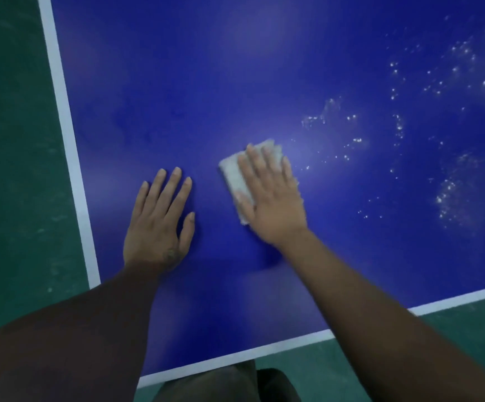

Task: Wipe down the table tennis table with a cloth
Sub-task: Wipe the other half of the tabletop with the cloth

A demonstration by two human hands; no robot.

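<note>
1. The white cloth [236, 177] lies flat on the blue table tennis table [206, 82], mostly under the right hand [273, 204]. Only its left and far edges poke out.
2. The right hand's fingers are straight, pressing on the cloth rather than clutching it.
3. The left hand [160, 219] is flat on the table and empty, just left of the cloth.
4. White specks [351, 134] dot the table right of the cloth.

Left hand [160, 219] flat on table [206, 82], cloth [242, 172] under right hand [270, 198] beside it
</note>
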